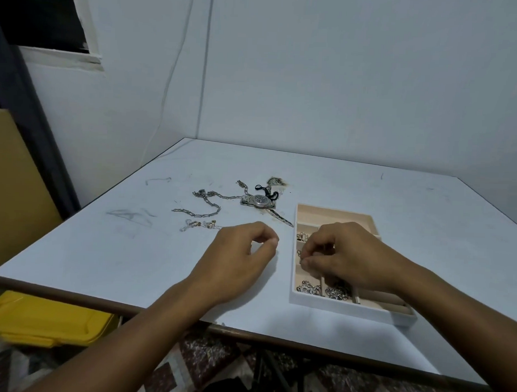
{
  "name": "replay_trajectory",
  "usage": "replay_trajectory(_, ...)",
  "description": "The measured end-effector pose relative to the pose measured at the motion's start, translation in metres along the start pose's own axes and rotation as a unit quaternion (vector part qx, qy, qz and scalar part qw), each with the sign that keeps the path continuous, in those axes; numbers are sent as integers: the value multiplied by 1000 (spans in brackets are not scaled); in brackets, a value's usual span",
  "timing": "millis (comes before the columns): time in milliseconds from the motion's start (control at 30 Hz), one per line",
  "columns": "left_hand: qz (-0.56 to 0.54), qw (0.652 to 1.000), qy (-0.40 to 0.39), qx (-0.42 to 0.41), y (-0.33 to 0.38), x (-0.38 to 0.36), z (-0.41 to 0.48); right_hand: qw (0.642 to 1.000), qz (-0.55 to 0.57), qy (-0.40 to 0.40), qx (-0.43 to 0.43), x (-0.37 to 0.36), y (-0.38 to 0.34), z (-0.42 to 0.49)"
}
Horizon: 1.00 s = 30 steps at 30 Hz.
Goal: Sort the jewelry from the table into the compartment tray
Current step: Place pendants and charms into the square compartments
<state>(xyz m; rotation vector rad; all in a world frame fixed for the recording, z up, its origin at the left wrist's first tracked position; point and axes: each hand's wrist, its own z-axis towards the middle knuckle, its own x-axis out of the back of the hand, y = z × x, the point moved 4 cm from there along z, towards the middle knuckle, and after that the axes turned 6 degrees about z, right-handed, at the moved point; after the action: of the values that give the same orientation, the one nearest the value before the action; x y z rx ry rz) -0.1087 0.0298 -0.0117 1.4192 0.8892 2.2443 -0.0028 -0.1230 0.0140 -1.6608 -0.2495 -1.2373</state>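
Observation:
The beige compartment tray sits on the white table at the right. My right hand hovers over its middle compartments, and its fingertips pinch a small silver piece of jewelry. Silver chains lie in the tray's near compartments. My left hand rests on the table just left of the tray, fingers curled with thumb and forefinger touching; nothing shows between them. Loose on the table lie a long silver chain, a wristwatch, a small clear bracelet and a black cord.
The table stands in a corner between two white walls, with cables hanging down the corner. A yellow plastic lid and a cardboard panel are below and to the left. Patterned floor shows under the near table edge.

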Motion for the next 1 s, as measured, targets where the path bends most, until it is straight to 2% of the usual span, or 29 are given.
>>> replay_trajectory(333,32,999,29,-6,-26,18,-11,998,-44,45,-2,-6,-6,25)
replay_trajectory(433,59,998,33,-4,-37,28,-12,997,-38,62,24,-12,-26,42)
replay_trajectory(567,130,990,48,6,-54,45,-11,997,-51,21,49,-44,-49,79)
replay_trajectory(700,184,981,49,23,-77,60,-11,996,-88,-14,24,-77,-58,113)
replay_trajectory(800,199,978,56,35,-90,66,-13,994,-108,-12,20,-89,-64,129)
replay_trajectory(1000,198,977,71,40,-99,70,-11,997,-73,-17,-19,-98,-64,145)
